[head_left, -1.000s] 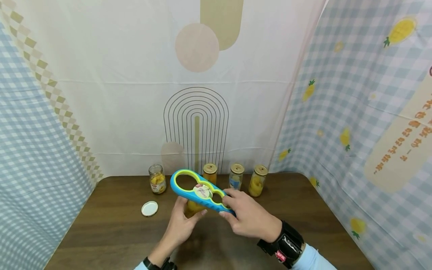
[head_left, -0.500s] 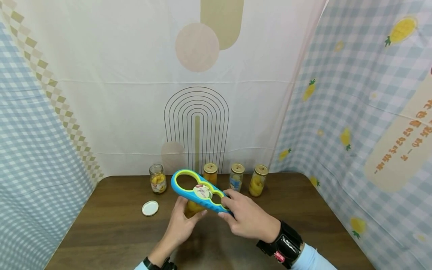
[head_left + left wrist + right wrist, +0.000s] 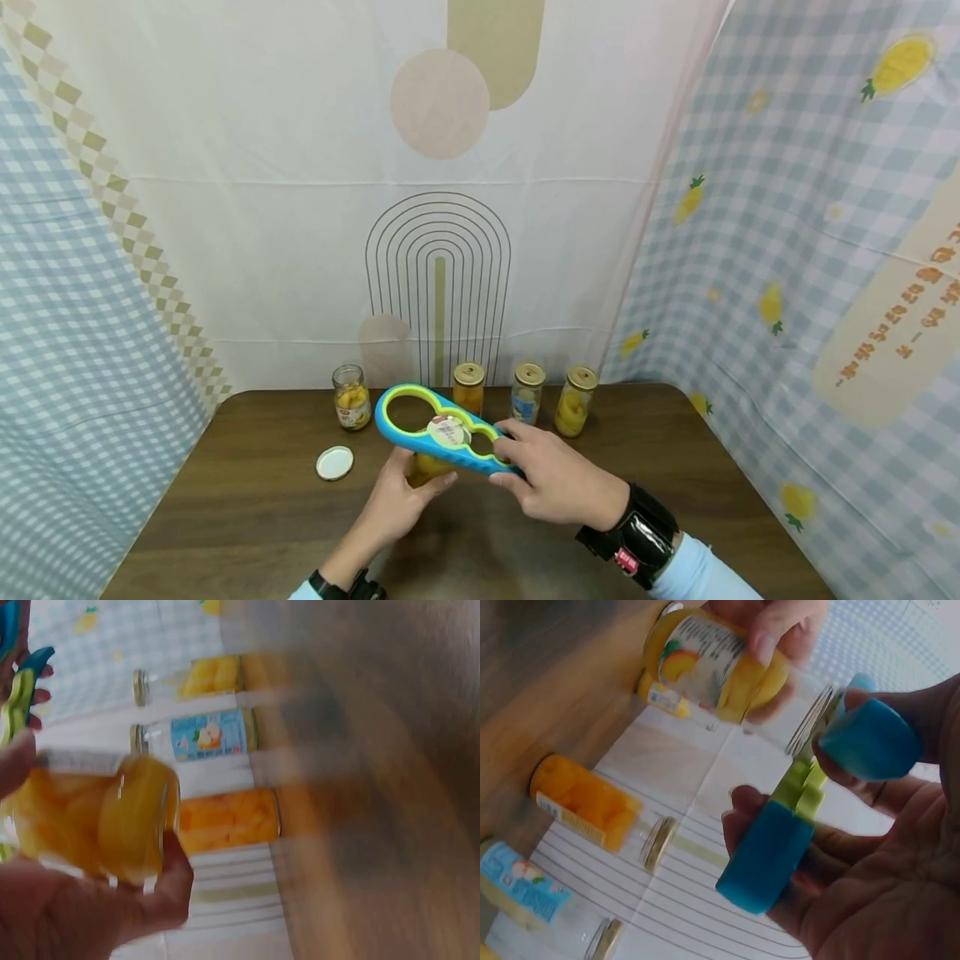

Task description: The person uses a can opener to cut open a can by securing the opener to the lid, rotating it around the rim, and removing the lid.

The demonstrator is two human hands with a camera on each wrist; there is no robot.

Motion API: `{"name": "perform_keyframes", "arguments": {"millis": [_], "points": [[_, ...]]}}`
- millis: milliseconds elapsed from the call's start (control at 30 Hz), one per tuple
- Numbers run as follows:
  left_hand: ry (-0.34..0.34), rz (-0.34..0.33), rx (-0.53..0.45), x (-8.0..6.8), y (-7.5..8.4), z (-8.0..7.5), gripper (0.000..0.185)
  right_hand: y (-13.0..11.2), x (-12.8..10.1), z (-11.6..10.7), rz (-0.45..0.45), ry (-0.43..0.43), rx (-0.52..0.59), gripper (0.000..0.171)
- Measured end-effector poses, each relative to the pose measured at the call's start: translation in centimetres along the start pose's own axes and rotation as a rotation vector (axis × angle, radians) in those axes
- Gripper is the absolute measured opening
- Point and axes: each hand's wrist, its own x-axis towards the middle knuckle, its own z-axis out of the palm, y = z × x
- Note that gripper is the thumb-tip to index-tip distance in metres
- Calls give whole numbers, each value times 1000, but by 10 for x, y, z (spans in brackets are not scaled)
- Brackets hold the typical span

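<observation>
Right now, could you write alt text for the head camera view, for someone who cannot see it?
A left hand holds a jar of yellow fruit on a wooden table while the right hand grips a blue and green jar opener over its lid. Four jars and a loose white lid sit behind.

Two bare hands, no gloves, no rings visible. Right hand: wide black wrist strap, glossy, small red-and-white tag on its side. Light blue sleeve behind strap. Left hand: narrower black band at wrist, light blue cuff edge beneath.
</observation>
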Motion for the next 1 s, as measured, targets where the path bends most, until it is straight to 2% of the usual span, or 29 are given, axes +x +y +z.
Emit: {"name": "perform_keyframes", "arguments": {"millis": [133, 267, 433, 567, 1000], "points": [[-158, 18, -27, 3, 0, -12, 58, 7, -1, -8, -41, -39, 18, 23], [-315, 52, -27, 5, -1, -26, 63, 15, -1, -14, -107, -63, -11, 22], [-433, 126, 2, 9, -3, -37, 60, 22, 0, -19, -162, -106, -38, 23], [-482, 159, -10, 10, -5, -40, 57, 24, 1, -20, -203, -116, -38, 26], [-497, 138, -22, 10, -6, -47, 66, 27, 5, -14, -228, -88, -23, 24]]}}
